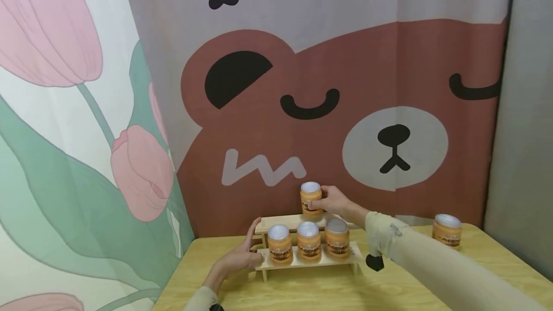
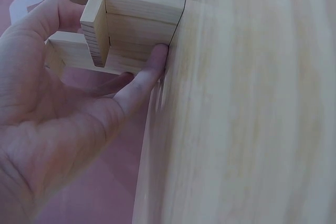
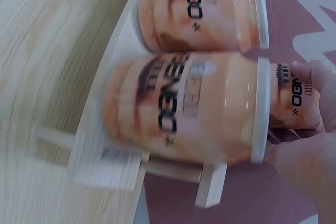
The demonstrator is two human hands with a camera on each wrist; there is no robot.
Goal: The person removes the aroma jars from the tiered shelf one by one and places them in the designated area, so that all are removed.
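My right hand grips an orange jar with a pale lid at the upper tier of a two-tier wooden stand. In the right wrist view that jar shows beyond the front row, with the right hand partly cut off by the frame. On the lower tier stand three similar jars in a row. At the stand's left end is my left hand. The left wrist view shows this hand holding the stand's end, one finger by the table.
Another orange jar stands at the right of the wooden table. Close behind the table hangs a curtain with a bear print. A tulip-printed curtain runs along the left side.
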